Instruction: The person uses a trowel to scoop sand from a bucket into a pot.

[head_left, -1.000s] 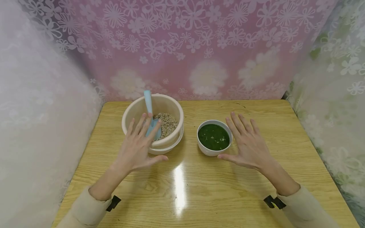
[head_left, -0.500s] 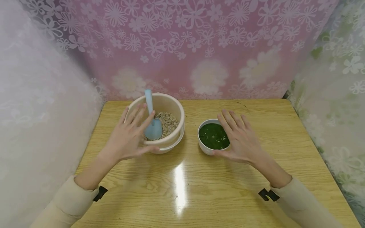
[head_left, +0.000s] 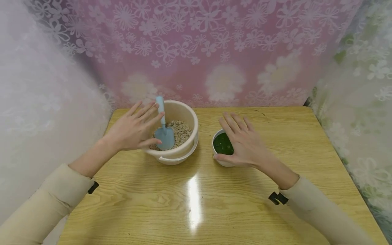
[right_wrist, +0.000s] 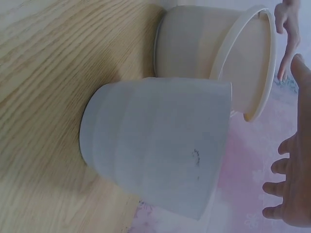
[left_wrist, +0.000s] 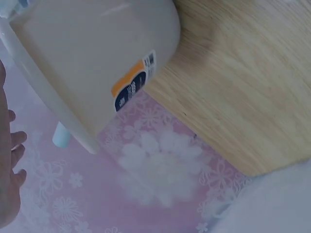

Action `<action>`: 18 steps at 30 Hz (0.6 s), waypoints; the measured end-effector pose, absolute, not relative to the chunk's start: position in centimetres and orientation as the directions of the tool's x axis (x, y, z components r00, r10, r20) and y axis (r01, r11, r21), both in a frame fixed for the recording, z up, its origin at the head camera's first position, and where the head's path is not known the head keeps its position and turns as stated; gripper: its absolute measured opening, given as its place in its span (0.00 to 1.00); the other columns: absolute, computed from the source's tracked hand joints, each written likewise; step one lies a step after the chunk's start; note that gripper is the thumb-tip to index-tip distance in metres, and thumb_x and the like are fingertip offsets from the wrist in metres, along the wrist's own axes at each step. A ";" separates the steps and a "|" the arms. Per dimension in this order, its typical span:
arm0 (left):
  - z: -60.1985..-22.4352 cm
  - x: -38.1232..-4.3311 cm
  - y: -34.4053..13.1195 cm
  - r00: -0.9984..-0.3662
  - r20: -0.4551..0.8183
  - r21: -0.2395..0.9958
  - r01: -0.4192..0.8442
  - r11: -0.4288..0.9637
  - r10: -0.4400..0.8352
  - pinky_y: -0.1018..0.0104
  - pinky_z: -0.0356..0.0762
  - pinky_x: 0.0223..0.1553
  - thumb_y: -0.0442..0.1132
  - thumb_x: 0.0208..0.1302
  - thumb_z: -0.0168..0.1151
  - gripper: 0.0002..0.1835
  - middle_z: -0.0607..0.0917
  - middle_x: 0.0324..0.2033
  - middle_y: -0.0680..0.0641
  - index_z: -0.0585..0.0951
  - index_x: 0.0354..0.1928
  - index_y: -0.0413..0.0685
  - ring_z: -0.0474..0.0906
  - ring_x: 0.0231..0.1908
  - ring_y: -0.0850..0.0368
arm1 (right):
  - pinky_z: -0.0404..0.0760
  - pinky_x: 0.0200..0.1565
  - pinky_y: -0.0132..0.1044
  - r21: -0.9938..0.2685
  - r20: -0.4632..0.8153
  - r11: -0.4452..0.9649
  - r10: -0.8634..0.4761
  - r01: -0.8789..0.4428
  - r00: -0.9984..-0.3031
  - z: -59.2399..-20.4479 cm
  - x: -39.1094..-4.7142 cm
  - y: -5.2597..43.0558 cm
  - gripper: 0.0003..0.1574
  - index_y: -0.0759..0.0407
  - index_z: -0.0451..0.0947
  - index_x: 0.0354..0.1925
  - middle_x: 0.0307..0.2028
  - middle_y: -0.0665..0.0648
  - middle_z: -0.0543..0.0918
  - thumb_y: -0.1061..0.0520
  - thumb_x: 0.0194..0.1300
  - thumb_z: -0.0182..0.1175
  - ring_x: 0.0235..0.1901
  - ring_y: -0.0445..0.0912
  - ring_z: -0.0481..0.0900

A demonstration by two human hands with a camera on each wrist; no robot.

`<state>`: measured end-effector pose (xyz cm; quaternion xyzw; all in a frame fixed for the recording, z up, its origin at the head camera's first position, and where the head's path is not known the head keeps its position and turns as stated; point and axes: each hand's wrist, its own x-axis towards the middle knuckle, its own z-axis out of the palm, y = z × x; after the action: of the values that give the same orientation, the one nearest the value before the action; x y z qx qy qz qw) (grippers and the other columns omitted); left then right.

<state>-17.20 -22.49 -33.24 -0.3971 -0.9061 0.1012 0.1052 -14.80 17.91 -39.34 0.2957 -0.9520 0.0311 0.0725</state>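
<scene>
A cream bucket (head_left: 173, 159) stands at the back left, partly filled with coarse brownish grains (head_left: 182, 132). Inside it a light blue trowel (head_left: 165, 137) leans with its handle up past the far rim. My left hand (head_left: 130, 131), fingers spread, hovers over the bucket's left rim and covers part of it. To the right stands a white pot (right_wrist: 150, 141) holding something dark green (head_left: 223, 144) with a flat surface and pale specks. Over the pot's right side is my right hand (head_left: 245, 144), fingers extended and thumb out, hiding much of the top. Neither hand holds anything.
A wooden table (head_left: 159, 204) carries both containers near its back edge. Pink flowered fabric (head_left: 196, 51) hangs behind it, and pale fabric (head_left: 39, 119) closes off the left side. The bucket's white carrying handle (head_left: 180, 158) hangs down at its front.
My left hand has moved left and up, uncovering more of the trowel and grains. My right hand has moved left, from beside the pot to over it. The containers have stayed put.
</scene>
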 end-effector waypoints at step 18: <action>-33.2 -22.8 -22.1 -0.381 -0.009 -0.672 0.687 0.277 0.925 0.46 0.70 0.75 0.65 0.69 0.65 0.35 0.83 0.62 0.37 0.81 0.63 0.44 0.77 0.67 0.40 | 0.40 0.84 0.63 0.019 0.138 0.778 -0.625 -0.629 -0.769 -38.3 -17.7 11.9 0.78 0.50 0.36 0.86 0.87 0.56 0.40 0.04 0.57 0.34 0.86 0.61 0.46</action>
<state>-22.84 -22.11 -33.18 -0.5204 -0.7744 0.3015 0.1966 -17.72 11.89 -38.31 0.3332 -0.9403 0.0142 0.0681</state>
